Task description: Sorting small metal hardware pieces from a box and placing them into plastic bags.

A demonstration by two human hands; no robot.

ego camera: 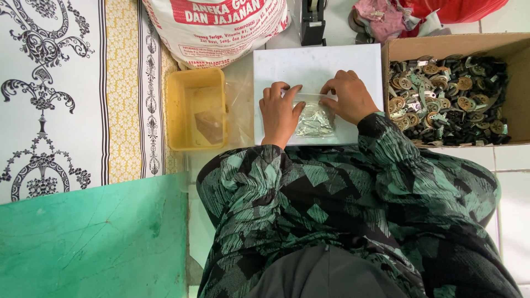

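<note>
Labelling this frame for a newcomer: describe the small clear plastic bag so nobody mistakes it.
Start at the open cardboard box of mixed metal and black parts on the right; the flat white board lies just left of it. On the board's near edge, the left hand and right hand press the small clear plastic bag. Unlike the loose heap, it holds few silvery pieces.

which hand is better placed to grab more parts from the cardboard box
Probably the right hand: it rests on the plastic bag beside the cardboard box of metal parts. The left hand sits farther away, nearer the yellow tub.
</note>
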